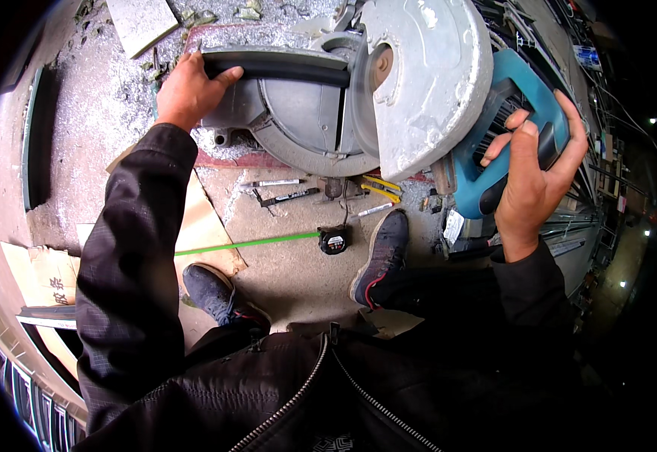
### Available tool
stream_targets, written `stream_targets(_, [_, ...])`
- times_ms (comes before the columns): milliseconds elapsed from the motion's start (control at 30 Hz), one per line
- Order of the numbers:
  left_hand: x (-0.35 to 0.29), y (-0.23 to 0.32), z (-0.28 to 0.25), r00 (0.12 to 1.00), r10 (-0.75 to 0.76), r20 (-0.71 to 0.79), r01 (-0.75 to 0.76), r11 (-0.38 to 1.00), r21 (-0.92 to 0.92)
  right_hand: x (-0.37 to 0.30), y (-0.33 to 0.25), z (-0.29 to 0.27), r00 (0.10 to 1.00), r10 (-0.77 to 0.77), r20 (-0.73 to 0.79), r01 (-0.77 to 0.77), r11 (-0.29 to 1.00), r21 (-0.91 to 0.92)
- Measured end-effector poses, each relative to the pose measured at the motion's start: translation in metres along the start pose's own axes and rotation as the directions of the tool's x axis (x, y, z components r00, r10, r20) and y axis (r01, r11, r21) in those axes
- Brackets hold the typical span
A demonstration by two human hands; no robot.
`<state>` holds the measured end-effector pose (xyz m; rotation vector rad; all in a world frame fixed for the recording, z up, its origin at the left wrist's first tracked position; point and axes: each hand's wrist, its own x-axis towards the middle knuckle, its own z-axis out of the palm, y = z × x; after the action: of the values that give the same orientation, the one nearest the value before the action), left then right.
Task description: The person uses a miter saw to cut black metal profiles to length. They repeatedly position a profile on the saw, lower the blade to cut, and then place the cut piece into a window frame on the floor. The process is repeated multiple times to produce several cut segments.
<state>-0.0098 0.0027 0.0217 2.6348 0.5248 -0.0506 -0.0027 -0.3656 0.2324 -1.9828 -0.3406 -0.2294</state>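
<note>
My left hand [189, 92] grips the left end of a dark metal profile [291, 69], thumb on its near side. The profile lies across the grey base [302, 113] of a mitre saw, its right end close to the blade. My right hand [530, 177] is wrapped round the saw's teal handle [551, 105], fingers passing through the opening. A large, scuffed grey blade guard [445, 75] stands between my hands and hides most of the blade [364, 120].
On the floor before the saw lie a tape measure [334, 239] with its green tape pulled out left, markers [287, 197] and a yellow utility knife [380, 188]. My shoes [381, 252] stand nearby. Cardboard [204, 226] lies left; metal shavings [110, 98] cover the floor; profiles crowd the right.
</note>
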Motion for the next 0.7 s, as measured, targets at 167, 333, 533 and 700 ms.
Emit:
stream_targets(167, [0.001,0.001,0.002,1.000,0.008,-0.001,-0.008,1.000,-0.007,-0.004,0.000,0.000,1.000,0.025,-0.011,-0.025,1.000,-0.001])
stream_targets(333, [0.000,0.001,-0.002,1.000,0.001,0.005,-0.002,0.999,0.032,-0.007,0.002,0.002,0.999,0.037,-0.014,-0.037,0.999,0.016])
stream_targets(533, [0.000,0.000,0.000,0.999,-0.015,0.031,0.016,1.000,-0.012,-0.010,0.006,0.002,1.000,0.021,-0.010,-0.021,1.000,0.001])
stream_targets(700, [0.001,0.001,0.001,1.000,-0.004,0.023,0.004,1.000,-0.011,-0.015,0.007,0.002,1.000,0.017,-0.017,-0.017,1.000,-0.001])
